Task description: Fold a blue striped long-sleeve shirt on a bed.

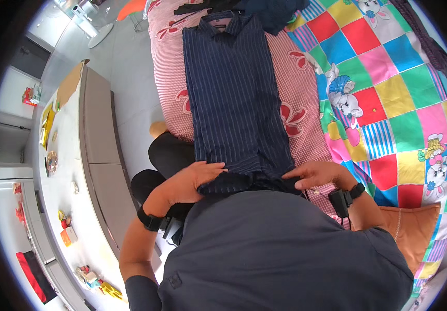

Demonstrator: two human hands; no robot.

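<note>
A dark navy dress shirt with thin pale stripes [235, 89] lies lengthwise in front of me, folded narrow with its sleeves out of sight. Its collar [219, 24] points away from me. Close to my body the hem [246, 177] is bunched and partly turned over. My left hand [200, 177] rests its fingers on the hem's left corner, its thumb hidden. At the right corner my right hand [316, 175] has dark cloth between index finger and thumb.
Beneath the shirt is a pink bedcover with red flowers [301, 149]. A patchwork quilt with rabbits [394, 97] covers the right side, near an orange-brown cushion [414, 233]. Dark clothes [276, 15] lie beyond the collar. Left stands a long cabinet [99, 128] with small items on top.
</note>
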